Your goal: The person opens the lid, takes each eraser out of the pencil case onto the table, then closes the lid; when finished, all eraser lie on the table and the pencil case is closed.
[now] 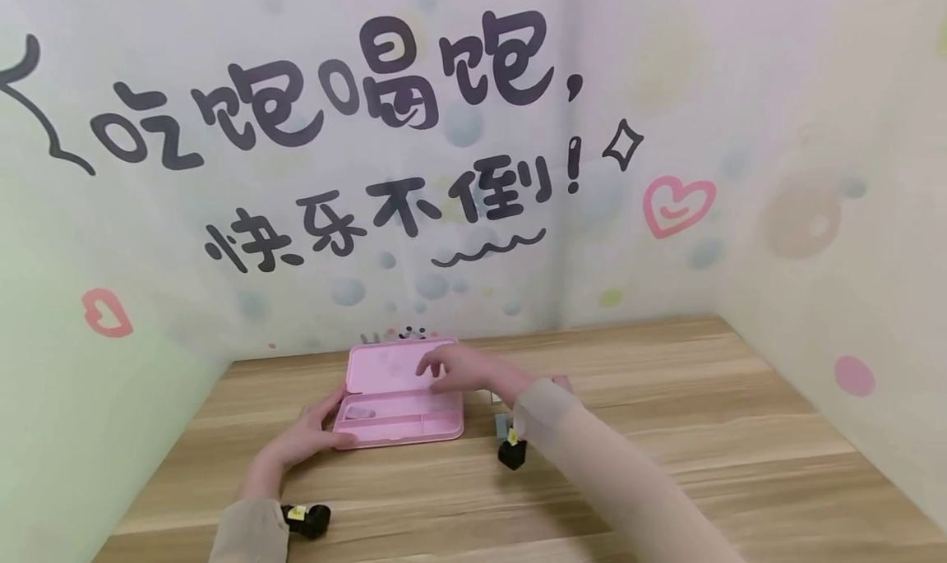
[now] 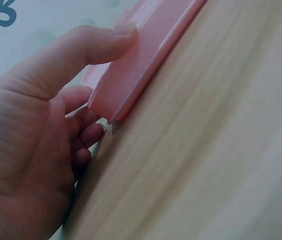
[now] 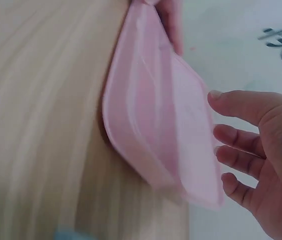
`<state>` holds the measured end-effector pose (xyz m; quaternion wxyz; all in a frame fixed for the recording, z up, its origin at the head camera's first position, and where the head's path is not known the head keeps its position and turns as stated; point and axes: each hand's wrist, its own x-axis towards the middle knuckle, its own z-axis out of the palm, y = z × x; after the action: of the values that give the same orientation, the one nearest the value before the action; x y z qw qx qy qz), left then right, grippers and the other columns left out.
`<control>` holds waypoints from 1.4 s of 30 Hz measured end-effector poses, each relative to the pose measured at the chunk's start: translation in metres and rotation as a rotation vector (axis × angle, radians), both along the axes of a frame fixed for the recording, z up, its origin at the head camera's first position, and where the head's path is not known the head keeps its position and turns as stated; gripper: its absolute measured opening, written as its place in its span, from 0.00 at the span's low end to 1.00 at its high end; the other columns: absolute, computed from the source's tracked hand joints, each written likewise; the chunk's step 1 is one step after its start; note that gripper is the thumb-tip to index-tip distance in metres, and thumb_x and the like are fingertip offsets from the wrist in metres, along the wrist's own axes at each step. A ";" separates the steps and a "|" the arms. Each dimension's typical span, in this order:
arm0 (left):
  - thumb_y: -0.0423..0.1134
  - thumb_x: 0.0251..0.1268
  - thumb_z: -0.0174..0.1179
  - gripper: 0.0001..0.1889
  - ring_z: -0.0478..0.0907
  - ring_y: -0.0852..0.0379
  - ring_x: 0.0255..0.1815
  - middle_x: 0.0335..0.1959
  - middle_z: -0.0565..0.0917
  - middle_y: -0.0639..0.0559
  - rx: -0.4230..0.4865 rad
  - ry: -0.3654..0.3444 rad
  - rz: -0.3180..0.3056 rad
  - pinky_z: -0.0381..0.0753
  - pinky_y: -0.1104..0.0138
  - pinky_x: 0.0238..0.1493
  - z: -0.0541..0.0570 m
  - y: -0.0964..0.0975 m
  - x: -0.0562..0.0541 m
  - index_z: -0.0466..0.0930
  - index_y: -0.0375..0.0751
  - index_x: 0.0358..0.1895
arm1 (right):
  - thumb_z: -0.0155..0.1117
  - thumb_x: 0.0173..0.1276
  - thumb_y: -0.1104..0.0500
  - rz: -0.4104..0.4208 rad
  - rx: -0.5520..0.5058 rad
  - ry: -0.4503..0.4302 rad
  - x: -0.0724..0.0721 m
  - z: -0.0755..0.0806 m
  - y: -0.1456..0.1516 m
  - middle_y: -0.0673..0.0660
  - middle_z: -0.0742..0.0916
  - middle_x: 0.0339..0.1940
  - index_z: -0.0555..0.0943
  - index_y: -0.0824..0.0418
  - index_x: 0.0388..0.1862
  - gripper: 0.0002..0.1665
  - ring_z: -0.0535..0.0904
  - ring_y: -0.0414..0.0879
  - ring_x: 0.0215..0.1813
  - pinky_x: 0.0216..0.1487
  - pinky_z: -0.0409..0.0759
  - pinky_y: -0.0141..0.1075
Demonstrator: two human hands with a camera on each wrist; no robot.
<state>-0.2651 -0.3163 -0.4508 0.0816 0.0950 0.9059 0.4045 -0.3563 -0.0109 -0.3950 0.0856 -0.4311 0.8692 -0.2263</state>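
A pink pencil case [image 1: 395,431] lies open on the wooden table, its lid [image 1: 381,370] tipped back toward the wall. Dividers split its tray, and a small greyish piece [image 1: 361,413] shows in the left part of the rear compartment. My left hand [image 1: 307,438] grips the case's left end, thumb over the front rim and fingers around the side, as the left wrist view shows. Over the right side of the case hovers my right hand [image 1: 462,368], holding nothing, fingers loosely bent. In the right wrist view, its fingertips [image 3: 215,95] are close to the lid's edge.
Just right of the case, a small pale blue item [image 1: 502,425] lies on the table [image 1: 666,464], and a pinkish item [image 1: 564,383] is partly hidden behind the right sleeve. A printed wall covering [image 1: 473,300] rises behind the table.
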 end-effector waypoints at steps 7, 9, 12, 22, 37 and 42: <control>0.51 0.52 0.71 0.55 0.33 0.28 0.74 0.76 0.50 0.32 -0.017 0.001 0.000 0.29 0.35 0.66 -0.001 0.001 0.000 0.45 0.40 0.78 | 0.67 0.64 0.63 0.057 -0.065 -0.032 0.003 -0.007 -0.043 0.47 0.82 0.34 0.82 0.56 0.55 0.20 0.75 0.38 0.36 0.39 0.73 0.27; 0.51 0.52 0.71 0.54 0.36 0.27 0.74 0.75 0.51 0.32 -0.023 0.014 -0.010 0.30 0.34 0.66 -0.002 0.001 0.000 0.45 0.39 0.77 | 0.67 0.64 0.64 0.061 -0.076 -0.040 0.003 -0.010 -0.053 0.47 0.82 0.33 0.82 0.55 0.55 0.20 0.75 0.37 0.36 0.40 0.73 0.26; 0.50 0.52 0.71 0.54 0.38 0.28 0.74 0.75 0.53 0.33 -0.015 0.025 -0.010 0.33 0.34 0.66 -0.003 0.002 -0.001 0.47 0.38 0.77 | 0.65 0.64 0.65 0.060 -0.054 -0.041 0.003 -0.015 -0.064 0.46 0.83 0.33 0.82 0.54 0.55 0.20 0.75 0.35 0.37 0.40 0.72 0.24; 0.51 0.52 0.71 0.53 0.38 0.31 0.75 0.76 0.53 0.35 -0.008 0.036 -0.011 0.32 0.35 0.67 -0.006 0.004 -0.005 0.48 0.41 0.77 | 0.62 0.65 0.67 -0.003 0.032 -0.069 0.006 -0.023 -0.085 0.47 0.84 0.41 0.83 0.48 0.57 0.23 0.73 0.38 0.36 0.38 0.71 0.26; 0.51 0.51 0.72 0.53 0.40 0.30 0.74 0.75 0.55 0.36 -0.008 0.070 -0.015 0.40 0.34 0.66 -0.005 0.001 -0.004 0.50 0.41 0.77 | 0.64 0.61 0.69 0.033 0.128 -0.067 0.003 -0.027 -0.107 0.44 0.83 0.51 0.82 0.45 0.58 0.29 0.73 0.38 0.37 0.30 0.68 0.26; 0.51 0.52 0.72 0.53 0.39 0.29 0.74 0.75 0.55 0.36 -0.004 0.063 -0.006 0.40 0.33 0.66 -0.006 -0.003 -0.003 0.49 0.41 0.77 | 0.62 0.63 0.70 0.034 0.177 -0.095 0.005 -0.023 -0.113 0.45 0.82 0.45 0.81 0.42 0.60 0.31 0.71 0.40 0.36 0.28 0.66 0.27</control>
<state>-0.2683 -0.3189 -0.4563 0.0546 0.1101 0.9086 0.3992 -0.3508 -0.1237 -0.4177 0.1680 -0.4253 0.8734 -0.1674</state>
